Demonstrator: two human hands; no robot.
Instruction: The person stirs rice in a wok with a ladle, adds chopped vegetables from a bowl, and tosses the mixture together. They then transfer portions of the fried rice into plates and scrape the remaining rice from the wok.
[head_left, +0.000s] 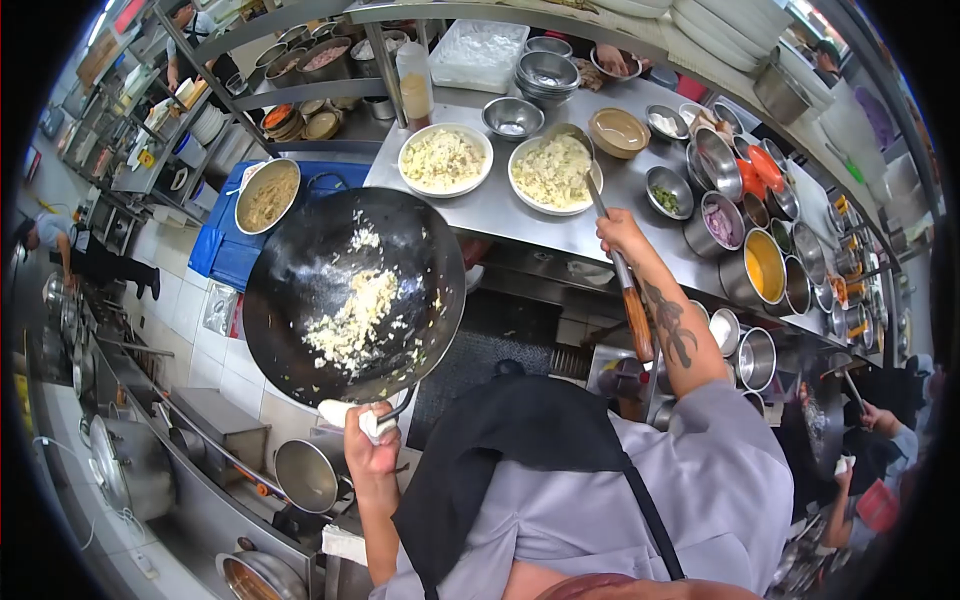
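My left hand (pixel 374 441) is closed round the handle of a large black wok (pixel 300 235), with a folded white cloth (pixel 340 411) between palm and metal. Some fried rice (pixel 355 318) lies in the bottom of the wok, with stray grains up its side. My right hand (pixel 621 233) grips the metal shaft of a wooden-handled ladle (pixel 612 256). The ladle's bowl touches the fried rice heaped in a white bowl (pixel 557 209) on the steel counter. Left of it stands another white bowl (pixel 446 192), also filled with fried rice.
A pot of brown food (pixel 268 197) rests on a blue surface beside the wok. Steel bowls (pixel 513 118) and a brown bowl (pixel 619 133) stand behind the rice. Ingredient containers (pixel 754 264) line the counter at right. Co-workers stand at far left, far right and across the counter.
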